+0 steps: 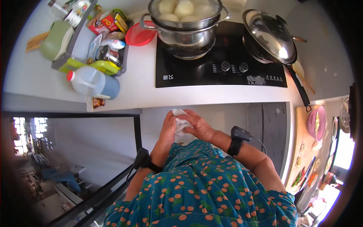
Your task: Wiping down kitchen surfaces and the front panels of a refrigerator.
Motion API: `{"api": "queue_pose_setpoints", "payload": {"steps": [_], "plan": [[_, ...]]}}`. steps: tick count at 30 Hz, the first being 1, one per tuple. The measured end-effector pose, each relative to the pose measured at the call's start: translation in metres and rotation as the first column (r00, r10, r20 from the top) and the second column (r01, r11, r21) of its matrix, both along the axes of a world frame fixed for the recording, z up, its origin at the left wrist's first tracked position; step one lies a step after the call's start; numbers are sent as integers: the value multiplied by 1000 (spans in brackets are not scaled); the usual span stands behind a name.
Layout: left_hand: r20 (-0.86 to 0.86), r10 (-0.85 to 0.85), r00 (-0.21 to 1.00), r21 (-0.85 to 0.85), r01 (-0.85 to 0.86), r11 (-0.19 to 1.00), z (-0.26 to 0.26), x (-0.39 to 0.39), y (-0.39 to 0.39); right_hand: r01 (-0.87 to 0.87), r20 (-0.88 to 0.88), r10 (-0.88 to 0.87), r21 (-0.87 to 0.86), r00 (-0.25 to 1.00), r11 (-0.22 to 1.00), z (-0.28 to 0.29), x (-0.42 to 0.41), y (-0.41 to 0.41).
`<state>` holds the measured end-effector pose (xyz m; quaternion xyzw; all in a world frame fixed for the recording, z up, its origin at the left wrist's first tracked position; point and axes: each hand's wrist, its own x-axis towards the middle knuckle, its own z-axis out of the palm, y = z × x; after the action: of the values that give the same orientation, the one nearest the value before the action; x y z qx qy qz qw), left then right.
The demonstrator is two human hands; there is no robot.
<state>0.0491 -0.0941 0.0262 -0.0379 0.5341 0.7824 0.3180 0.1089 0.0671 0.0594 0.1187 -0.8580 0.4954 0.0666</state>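
Observation:
A crumpled white cloth or tissue [181,124] is bunched between my two hands, in front of my body and below the counter's front edge. My left hand [169,127] holds it from the left, thumb upward. From the right, my right hand [200,124] curls its fingers over it. Beyond them, a steel steamer pot [187,37] stands on the left burner of the black gas hob [192,75], with pale round buns [184,8] under its glass lid. A wok with a domed metal lid [269,34] sits on the right burner.
At the left are a plastic jug of blue liquid [96,82], a red plastic basket [140,34] and a grey tray [126,58] of packets. The wok's black handle [299,88] juts over the counter edge. A wooden board [297,136] and a pink basket [316,123] lie at right.

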Motion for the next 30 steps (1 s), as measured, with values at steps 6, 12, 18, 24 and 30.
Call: {"api": "queue_pose_setpoints", "payload": {"steps": [6, 12, 18, 24, 30], "plan": [[-19, -128, 992, -50, 127, 991, 9, 32, 21, 3, 359, 52, -150, 932, 989, -29, 10, 18], [199, 24, 980, 53, -35, 998, -50, 48, -2, 166, 527, -38, -197, 849, 966, -33, 23, 46], [164, 23, 986, -123, -2, 992, -83, 75, -37, 524, 204, -527, 73, 825, 849, -26, 3, 121], [136, 33, 990, -64, -24, 998, -107, 73, -45, 665, -32, -667, 129, 744, 736, -40, -54, 180], [200, 75, 977, 32, -83, 996, -131, 80, -30, 661, -76, -675, 307, 734, 684, -47, -89, 191]]}}
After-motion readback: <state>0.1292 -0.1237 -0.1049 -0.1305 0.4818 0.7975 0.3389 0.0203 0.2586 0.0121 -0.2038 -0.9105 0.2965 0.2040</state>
